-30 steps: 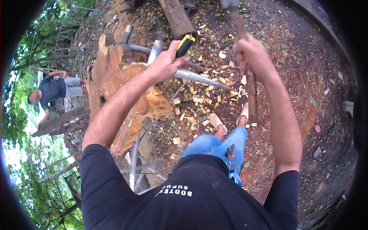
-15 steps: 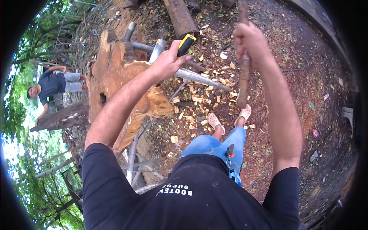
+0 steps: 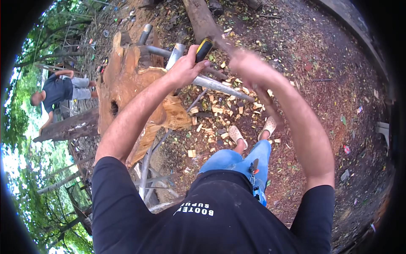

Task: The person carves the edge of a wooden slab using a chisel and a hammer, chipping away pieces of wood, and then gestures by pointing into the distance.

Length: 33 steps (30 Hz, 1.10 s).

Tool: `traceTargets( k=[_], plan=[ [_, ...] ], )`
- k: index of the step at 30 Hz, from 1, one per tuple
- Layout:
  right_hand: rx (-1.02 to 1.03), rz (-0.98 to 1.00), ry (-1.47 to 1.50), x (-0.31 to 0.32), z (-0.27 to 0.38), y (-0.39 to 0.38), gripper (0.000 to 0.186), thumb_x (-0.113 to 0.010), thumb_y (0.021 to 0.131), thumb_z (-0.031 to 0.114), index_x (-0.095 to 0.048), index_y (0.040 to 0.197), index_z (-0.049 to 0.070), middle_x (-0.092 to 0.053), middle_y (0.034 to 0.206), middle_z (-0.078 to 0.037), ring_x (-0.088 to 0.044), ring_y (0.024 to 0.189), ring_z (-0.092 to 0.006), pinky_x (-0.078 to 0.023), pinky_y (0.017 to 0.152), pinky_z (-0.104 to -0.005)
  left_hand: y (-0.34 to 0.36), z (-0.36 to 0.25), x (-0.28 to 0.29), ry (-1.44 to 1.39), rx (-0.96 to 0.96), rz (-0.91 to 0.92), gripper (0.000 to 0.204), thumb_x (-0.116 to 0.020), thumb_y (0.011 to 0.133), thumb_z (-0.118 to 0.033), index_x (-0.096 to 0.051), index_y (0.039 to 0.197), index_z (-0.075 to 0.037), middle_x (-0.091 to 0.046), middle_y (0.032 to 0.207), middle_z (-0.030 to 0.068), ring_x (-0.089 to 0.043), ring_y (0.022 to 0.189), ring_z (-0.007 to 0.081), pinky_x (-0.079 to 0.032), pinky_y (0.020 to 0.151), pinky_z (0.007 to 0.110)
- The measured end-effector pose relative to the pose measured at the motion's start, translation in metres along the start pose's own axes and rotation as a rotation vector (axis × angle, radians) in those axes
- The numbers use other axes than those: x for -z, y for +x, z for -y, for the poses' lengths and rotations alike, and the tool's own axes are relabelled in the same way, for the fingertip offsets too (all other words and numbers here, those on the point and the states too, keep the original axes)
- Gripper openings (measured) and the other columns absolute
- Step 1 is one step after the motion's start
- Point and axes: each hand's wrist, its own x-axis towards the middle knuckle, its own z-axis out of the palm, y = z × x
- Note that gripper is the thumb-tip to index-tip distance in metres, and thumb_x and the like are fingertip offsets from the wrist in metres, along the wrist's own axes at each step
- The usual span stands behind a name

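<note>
My left hand (image 3: 189, 70) is closed round a yellow-and-black tool handle (image 3: 204, 48) above the carved wood stump (image 3: 109, 86); the tool's lower end is hidden. My right hand (image 3: 245, 65) is smeared by motion but closed on a long wooden-handled tool (image 3: 268, 101), a short way right of the yellow handle. The tool's head, near the top of the handle, is too blurred to make out. Grey metal poles (image 3: 222, 88) pass beside and behind my left hand, against the stump. The stump's pale cut face shows rough chipped grain.
A person (image 3: 57, 93) in a dark T-shirt and grey shorts is at the left, one hand on a dark log (image 3: 72, 129). Another log (image 3: 196, 17) lies beyond my hands. Pale wood chips (image 3: 218, 110) litter the ground round my feet. A concrete edge (image 3: 351, 29) runs along the right.
My right hand, raised earlier, has swung down and left with the wooden-handled tool toward the yellow handle in my left hand. My left hand has barely moved.
</note>
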Motion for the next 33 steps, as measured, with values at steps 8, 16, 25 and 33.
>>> traceTargets(
  k=[8, 16, 25, 33],
  plan=[
    [0.096, -0.318, 0.396, 0.066, 0.003, 0.005, 0.026, -0.056, 0.087, 0.012, -0.049, 0.108, -0.004, -0.053, 0.068, -0.002, -0.05, 0.048, -0.0075, -0.046, 0.038, -0.0239, 0.001, 0.007, -0.001, -0.015, -0.047, -0.041, 0.057, -0.057, 0.099, -0.044, -0.034, 0.138, -0.009, -0.062, 0.097, 0.015, -0.064, 0.086, 0.025, -0.049, 0.076, 0.04],
    [-0.071, -0.034, 0.193, 0.03, -0.006, 0.013, 0.033, -0.056, 0.084, 0.009, -0.051, 0.112, -0.006, -0.054, 0.066, -0.002, -0.05, 0.048, -0.0074, -0.043, 0.036, -0.0221, 0.003, 0.016, -0.004, -0.045, 0.07, -0.035, 0.052, -0.057, 0.099, -0.043, -0.036, 0.131, -0.008, -0.059, 0.091, 0.0135, -0.062, 0.08, 0.0258, -0.049, 0.072, 0.041],
    [-0.04, 0.107, 0.01, -0.003, 0.014, 0.011, 0.035, -0.057, 0.082, 0.012, -0.053, 0.111, -0.005, -0.057, 0.067, -0.005, -0.052, 0.045, -0.0123, -0.048, 0.043, -0.0294, -0.002, 0.008, -0.002, 0.025, 0.115, -0.001, 0.046, -0.055, 0.099, -0.041, -0.037, 0.122, -0.005, -0.065, 0.094, 0.0236, -0.065, 0.094, 0.0393, -0.048, 0.081, 0.048],
    [0.123, -0.411, 0.465, 0.067, 0.004, 0.037, 0.019, -0.056, 0.088, 0.015, -0.052, 0.096, -0.002, -0.055, 0.061, -0.002, -0.052, 0.043, -0.011, -0.049, 0.04, -0.0278, 0.003, 0.014, -0.006, -0.009, 0.063, -0.036, 0.046, -0.055, 0.099, -0.04, -0.036, 0.119, -0.003, -0.064, 0.093, 0.0249, -0.065, 0.092, 0.0413, -0.047, 0.079, 0.05]
  ],
)
